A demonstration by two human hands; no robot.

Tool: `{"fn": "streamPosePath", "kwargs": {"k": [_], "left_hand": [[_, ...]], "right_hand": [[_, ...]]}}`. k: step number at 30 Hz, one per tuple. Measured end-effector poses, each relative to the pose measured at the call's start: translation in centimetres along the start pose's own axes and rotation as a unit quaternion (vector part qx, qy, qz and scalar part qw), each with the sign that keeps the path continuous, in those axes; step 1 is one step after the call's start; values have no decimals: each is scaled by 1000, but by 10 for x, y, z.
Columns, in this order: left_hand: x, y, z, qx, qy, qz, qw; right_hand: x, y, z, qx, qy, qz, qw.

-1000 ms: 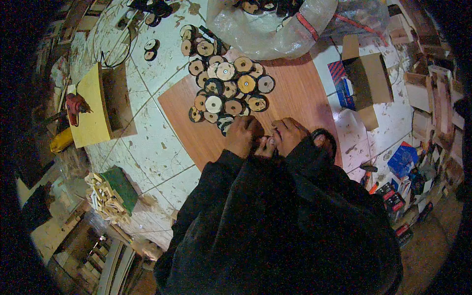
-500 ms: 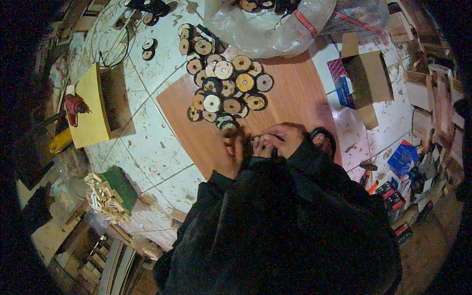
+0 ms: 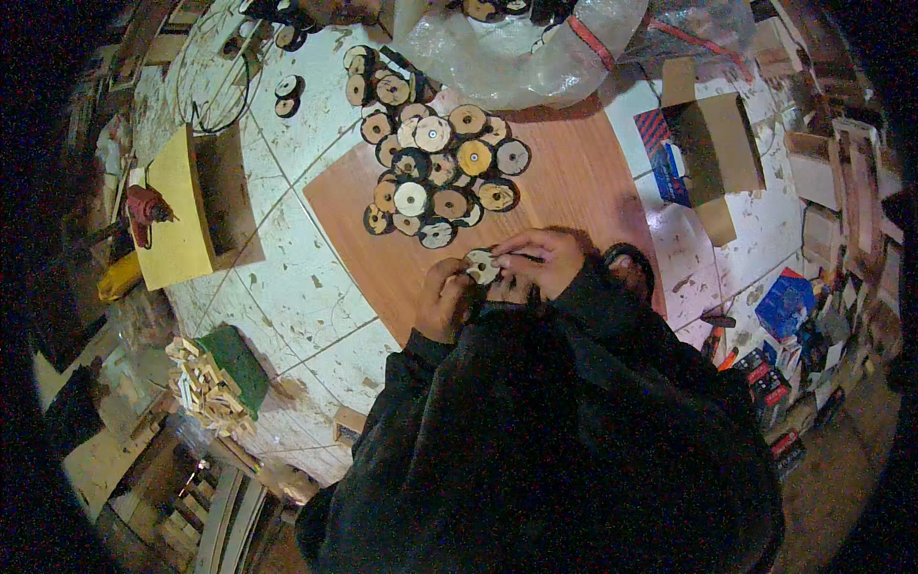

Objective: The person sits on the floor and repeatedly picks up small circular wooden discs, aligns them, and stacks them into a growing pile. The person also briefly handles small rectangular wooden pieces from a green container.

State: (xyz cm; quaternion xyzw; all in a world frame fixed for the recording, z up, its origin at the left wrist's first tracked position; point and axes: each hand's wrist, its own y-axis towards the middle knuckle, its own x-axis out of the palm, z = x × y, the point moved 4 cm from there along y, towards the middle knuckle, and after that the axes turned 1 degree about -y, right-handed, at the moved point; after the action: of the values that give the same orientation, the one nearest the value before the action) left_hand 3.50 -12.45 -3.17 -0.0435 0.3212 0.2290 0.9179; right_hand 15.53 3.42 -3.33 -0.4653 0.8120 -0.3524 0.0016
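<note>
A brown wood-grain board point(image 3: 564, 172) on a stained, white-tiled floor point(image 3: 306, 249).
Black-rimmed discs point(image 3: 450, 203) crowd the board's left half, some overlapping, the group running past its far-left edge. On the tiles, a small pair of discs point(image 3: 289, 96) lies far left, a clear plastic bag point(image 3: 507, 81) far, an opened cardboard box point(image 3: 722, 143) right, and a yellow-sided box point(image 3: 177, 215) left.

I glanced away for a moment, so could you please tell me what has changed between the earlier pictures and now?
The left hand has moved back and slightly left, away from the disc pile. A pale disc with a hole now shows held between it and the right hand; when it was picked up is unclear. The right hand, disc pile, brown board and red drill stayed about where they were.
</note>
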Motion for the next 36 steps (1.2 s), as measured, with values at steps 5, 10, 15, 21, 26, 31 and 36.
{"fn": "streamPosePath", "kwargs": {"k": [5, 10, 15, 21, 26, 31, 36], "left_hand": [[3, 8, 7, -14, -80, -31, 996], [4, 5, 7, -93, -93, -30, 991], [2, 11, 12, -80, -62, -40, 994], [2, 12, 11, 74, -54, -88, 992], [9, 8, -47, -261, -291, -36, 920], [-14, 29, -34, 162, 288, -13, 944], [-22, 86, 10, 192, 240, 19, 951]], "right_hand": [[3, -3, -6, 19, -51, 1, 999], [5, -5, -12, 16, -70, -13, 997], [8, -7, -18, 41, -136, -6, 990], [-6, 1, -23, 43, -308, 61, 948], [-22, 16, -11, 14, -270, 73, 960], [-40, -14, 18, -120, -663, 162, 721], [-34, -42, 58, -285, -662, 304, 623]]}}
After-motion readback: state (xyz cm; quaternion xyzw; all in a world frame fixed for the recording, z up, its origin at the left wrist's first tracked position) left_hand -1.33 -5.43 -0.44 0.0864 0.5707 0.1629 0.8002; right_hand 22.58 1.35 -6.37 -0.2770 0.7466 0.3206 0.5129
